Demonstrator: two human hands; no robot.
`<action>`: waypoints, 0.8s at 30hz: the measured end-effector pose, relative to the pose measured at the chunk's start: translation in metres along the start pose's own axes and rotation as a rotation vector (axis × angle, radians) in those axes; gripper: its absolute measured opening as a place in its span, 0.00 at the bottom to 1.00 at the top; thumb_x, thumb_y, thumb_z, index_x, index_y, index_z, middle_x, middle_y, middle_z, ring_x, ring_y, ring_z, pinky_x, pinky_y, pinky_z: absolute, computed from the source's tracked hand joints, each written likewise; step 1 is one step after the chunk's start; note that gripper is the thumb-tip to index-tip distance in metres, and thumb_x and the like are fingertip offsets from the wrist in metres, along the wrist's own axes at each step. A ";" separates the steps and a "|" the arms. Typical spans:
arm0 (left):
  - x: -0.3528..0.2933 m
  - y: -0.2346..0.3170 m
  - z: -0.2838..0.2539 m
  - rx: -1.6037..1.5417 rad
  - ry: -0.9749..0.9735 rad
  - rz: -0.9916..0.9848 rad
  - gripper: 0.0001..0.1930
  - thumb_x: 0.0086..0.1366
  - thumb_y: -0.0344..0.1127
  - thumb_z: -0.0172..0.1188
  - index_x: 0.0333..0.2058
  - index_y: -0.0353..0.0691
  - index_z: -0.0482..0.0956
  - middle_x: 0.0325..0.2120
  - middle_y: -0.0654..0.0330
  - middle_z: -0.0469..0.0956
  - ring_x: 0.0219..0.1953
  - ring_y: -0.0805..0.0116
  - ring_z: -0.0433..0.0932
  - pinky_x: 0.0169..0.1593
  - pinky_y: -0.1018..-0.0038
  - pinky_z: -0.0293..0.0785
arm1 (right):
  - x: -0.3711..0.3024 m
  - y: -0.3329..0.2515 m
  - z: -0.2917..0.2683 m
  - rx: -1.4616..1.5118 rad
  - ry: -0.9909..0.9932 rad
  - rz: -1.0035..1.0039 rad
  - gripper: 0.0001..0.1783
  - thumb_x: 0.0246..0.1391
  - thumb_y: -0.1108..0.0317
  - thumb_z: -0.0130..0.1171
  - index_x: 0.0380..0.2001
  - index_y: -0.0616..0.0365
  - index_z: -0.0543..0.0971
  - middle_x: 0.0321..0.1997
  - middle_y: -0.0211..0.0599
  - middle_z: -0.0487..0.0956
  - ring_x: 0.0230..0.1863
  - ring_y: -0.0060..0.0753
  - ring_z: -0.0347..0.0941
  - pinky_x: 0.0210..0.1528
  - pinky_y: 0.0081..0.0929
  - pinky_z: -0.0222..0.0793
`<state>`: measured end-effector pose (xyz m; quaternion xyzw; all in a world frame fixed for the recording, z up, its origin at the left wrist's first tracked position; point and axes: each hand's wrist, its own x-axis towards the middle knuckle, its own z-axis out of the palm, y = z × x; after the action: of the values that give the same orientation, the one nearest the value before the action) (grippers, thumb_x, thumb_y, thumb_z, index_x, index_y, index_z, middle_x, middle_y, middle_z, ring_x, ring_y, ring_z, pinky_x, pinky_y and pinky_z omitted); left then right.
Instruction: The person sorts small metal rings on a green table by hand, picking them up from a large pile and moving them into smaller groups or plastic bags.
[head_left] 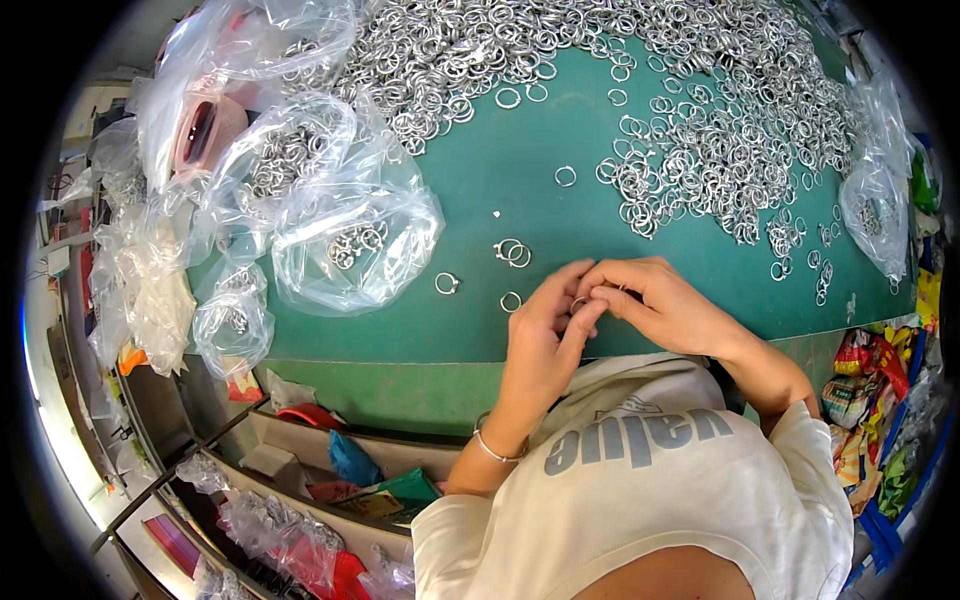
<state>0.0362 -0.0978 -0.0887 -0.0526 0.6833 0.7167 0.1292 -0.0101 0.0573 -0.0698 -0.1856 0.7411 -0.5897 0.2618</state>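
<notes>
My left hand point(545, 325) is closed near the table's front edge, its thumb and fingers pinching a small silver ring point(578, 302). Bent in beside it, my right hand point(655, 298) has its fingertips pressed together against the left fingers. A thin ring-like band shows at the right fingers; whether it is worn or held I cannot make out. Just left of my hands a single ring point(511, 302) lies on the green tabletop. Overlapping rings point(514, 253) lie a little farther off, and one more ring point(447, 284) is farther left.
A large heap of silver rings point(470, 50) covers the far side, with another pile point(700, 170) at right. Clear plastic bags point(390, 250) holding rings stand at left. An open drawer point(290, 440) with packets sits below the table's edge; colourful packets point(860, 380) lie at right.
</notes>
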 end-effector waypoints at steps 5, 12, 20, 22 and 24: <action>0.015 -0.007 -0.008 -0.118 -0.043 -0.028 0.12 0.66 0.25 0.43 0.46 0.29 0.69 0.29 0.60 0.72 0.23 0.79 0.67 0.26 0.84 0.65 | 0.034 0.009 -0.024 -0.697 0.473 -0.265 0.09 0.45 0.73 0.57 0.33 0.60 0.72 0.31 0.42 0.73 0.32 0.45 0.71 0.31 0.37 0.65; 0.024 0.001 -0.007 -0.747 -0.054 -0.167 0.19 0.63 0.27 0.46 0.52 0.24 0.62 0.49 0.43 0.68 0.48 0.60 0.71 0.50 0.68 0.70 | 0.055 0.022 -0.027 -0.796 0.346 -0.329 0.04 0.46 0.74 0.56 0.26 0.60 0.72 0.26 0.39 0.69 0.33 0.43 0.66 0.37 0.35 0.61; 0.019 0.002 -0.010 -0.783 0.038 -0.196 0.20 0.64 0.25 0.44 0.53 0.23 0.59 0.53 0.39 0.64 0.56 0.51 0.65 0.59 0.64 0.63 | 0.024 -0.005 -0.038 -0.425 0.417 -0.135 0.05 0.53 0.76 0.48 0.34 0.62 0.71 0.27 0.37 0.69 0.32 0.37 0.67 0.37 0.31 0.64; 0.020 -0.001 -0.012 -0.868 0.032 -0.191 0.20 0.64 0.26 0.44 0.54 0.22 0.59 0.53 0.38 0.62 0.57 0.50 0.63 0.59 0.62 0.62 | 0.019 0.002 -0.038 -0.207 0.283 -0.050 0.09 0.58 0.74 0.42 0.40 0.62 0.70 0.28 0.34 0.70 0.28 0.26 0.66 0.32 0.23 0.64; 0.019 -0.002 -0.012 -0.922 0.034 -0.193 0.20 0.65 0.27 0.43 0.54 0.22 0.58 0.54 0.37 0.61 0.57 0.49 0.63 0.59 0.62 0.62 | 0.015 -0.001 -0.038 0.117 0.103 0.144 0.09 0.59 0.73 0.41 0.41 0.62 0.69 0.30 0.34 0.71 0.25 0.23 0.67 0.28 0.20 0.64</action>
<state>0.0171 -0.1078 -0.0961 -0.1794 0.2876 0.9292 0.1469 -0.0447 0.0781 -0.0648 -0.0859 0.7294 -0.6203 0.2754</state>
